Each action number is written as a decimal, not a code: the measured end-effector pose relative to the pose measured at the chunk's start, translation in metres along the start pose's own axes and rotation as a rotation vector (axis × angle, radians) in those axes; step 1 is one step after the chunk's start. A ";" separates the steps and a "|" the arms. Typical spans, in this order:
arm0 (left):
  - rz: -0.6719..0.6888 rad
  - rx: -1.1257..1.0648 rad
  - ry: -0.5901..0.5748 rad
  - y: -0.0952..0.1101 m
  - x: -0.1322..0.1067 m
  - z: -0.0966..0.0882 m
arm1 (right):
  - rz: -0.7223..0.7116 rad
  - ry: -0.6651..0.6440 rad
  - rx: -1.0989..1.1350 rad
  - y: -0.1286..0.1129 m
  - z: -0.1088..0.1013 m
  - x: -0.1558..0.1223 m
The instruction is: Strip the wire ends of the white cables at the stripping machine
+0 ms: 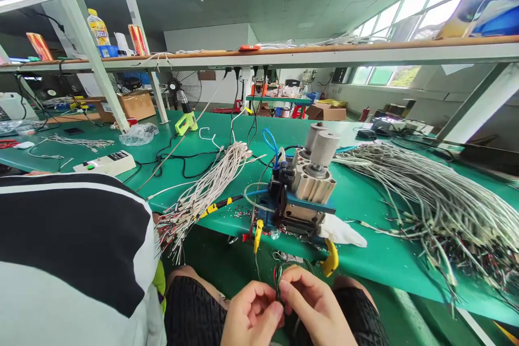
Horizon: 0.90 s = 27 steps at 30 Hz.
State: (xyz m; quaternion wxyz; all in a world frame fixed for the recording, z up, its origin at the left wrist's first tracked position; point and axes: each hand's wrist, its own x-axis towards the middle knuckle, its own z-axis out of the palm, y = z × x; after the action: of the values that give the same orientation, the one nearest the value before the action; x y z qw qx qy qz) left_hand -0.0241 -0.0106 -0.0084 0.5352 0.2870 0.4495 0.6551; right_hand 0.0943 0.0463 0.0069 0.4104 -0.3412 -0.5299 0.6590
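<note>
Low in front of the bench, my left hand (pixel 252 313) and my right hand (pixel 311 305) meet fingertip to fingertip. Both pinch a small bunch of thin dark and red wires (pixel 277 274); my fingers cover much of it. Just beyond them, at the bench edge, stands a small pneumatic machine (pixel 310 184) with two knurled metal knobs on top and blue air tubing. A yellow-handled tool (pixel 258 235) and a yellow curved piece (pixel 331 257) are at its front.
White cable bundles lie left (pixel 221 170) and right (pixel 438 200) of the machine, with bare coloured ends over the edge. A green glue gun (pixel 186 123) and a power strip (pixel 106 163) are further back. A person in a black-and-white top (pixel 73 248) sits close at left.
</note>
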 end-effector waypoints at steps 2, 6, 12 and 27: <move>-0.017 0.006 -0.021 -0.004 0.001 0.002 | 0.017 0.021 0.040 0.002 -0.003 -0.002; -0.042 0.022 -0.032 -0.010 0.003 0.006 | 0.042 0.061 0.135 0.008 -0.008 -0.005; -0.069 0.023 0.039 -0.019 0.006 0.016 | 0.008 0.093 0.006 0.003 -0.019 -0.003; -0.404 -0.344 -0.229 -0.005 0.014 0.011 | 0.101 0.112 0.195 0.011 -0.016 -0.007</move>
State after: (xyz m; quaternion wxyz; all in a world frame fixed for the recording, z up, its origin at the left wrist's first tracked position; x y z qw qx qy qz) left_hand -0.0163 0.0060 -0.0102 0.7428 0.1687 0.3164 0.5654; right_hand 0.1096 0.0452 -0.0069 0.4372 -0.3621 -0.4215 0.7071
